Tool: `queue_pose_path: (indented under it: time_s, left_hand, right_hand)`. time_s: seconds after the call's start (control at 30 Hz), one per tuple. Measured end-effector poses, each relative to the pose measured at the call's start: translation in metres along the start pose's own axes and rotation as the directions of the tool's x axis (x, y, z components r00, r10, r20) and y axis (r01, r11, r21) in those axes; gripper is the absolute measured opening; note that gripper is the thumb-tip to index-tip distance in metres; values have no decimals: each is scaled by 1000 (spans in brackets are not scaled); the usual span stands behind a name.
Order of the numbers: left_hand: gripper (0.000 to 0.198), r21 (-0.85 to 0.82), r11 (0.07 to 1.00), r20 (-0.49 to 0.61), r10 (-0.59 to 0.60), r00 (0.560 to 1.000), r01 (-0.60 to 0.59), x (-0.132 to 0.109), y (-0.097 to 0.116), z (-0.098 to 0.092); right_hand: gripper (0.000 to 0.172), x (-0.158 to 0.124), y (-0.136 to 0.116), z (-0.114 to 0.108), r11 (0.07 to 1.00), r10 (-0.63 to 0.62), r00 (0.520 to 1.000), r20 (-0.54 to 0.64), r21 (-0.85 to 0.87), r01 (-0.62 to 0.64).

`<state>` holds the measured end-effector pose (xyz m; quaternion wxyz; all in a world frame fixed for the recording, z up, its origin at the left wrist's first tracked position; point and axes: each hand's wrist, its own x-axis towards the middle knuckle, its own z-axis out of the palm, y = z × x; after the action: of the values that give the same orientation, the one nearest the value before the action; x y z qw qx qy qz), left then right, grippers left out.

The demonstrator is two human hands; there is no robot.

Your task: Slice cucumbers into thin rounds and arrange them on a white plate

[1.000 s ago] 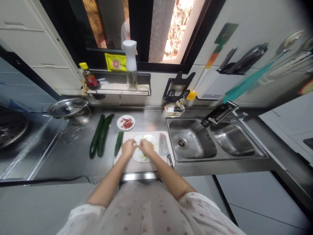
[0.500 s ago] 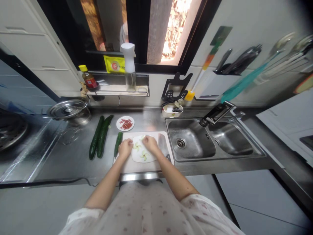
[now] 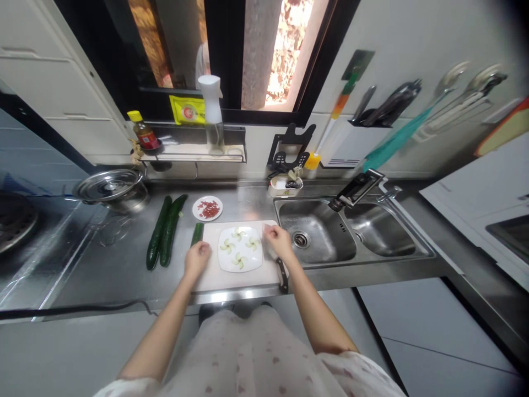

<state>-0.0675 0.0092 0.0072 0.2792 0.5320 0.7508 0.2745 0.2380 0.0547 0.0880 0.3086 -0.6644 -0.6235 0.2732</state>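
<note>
A white square plate (image 3: 240,267) lies on the pale cutting board (image 3: 210,282) and bears several pinwheels of thin green-edged slices (image 3: 239,260). My left hand (image 3: 197,258) is curled at the board's left side, against a cucumber piece (image 3: 198,232) that it partly covers. Its fingers are closed, and what they hold, if anything, is hidden. To the right of the plate, my right hand (image 3: 278,240) is over the knife's blade, fingers pinched together; their contents are too small to make out. The knife's black handle (image 3: 282,275) points toward the front edge.
Two whole cucumbers (image 3: 168,231) lie left of the board. Behind it sits a small plate of red bits (image 3: 207,208). A double sink (image 3: 316,231) is at the right, a lidded steel pot (image 3: 111,190) at the left. A shelf (image 3: 194,154) hangs behind.
My hands have moved apart, away from the plate: the left to the left, the right to the right. More slice pinwheels are now uncovered. The whole view has shifted slightly.
</note>
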Motion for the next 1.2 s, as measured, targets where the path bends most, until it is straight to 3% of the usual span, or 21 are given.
queue_pose_path:
  time_s: [0.23,0.43,0.63,0.93,1.2]
  left_hand:
    - [30,-138,987,52,-69,996,76,-22,-9,10]
    - [42,-129,982,132,-118,984,135,-33,-4,16]
    - [44,-178,960,234,-170,957,214,-36,12,18]
    - [40,-136,961,289,-195,937,242,-28,19,28]
    - [36,-319,884,347,-226,910,341,-27,17,33]
  right_hand:
    - [21,-41,32,10,980,161,971,178,-143,-136]
    - [38,-61,38,26,947,278,923,266,-236,-217]
    - [40,-64,41,43,943,305,921,244,-217,-254]
    - [36,-61,38,55,921,384,891,243,-174,-349]
    - [38,-59,38,56,921,382,897,222,-175,-348]
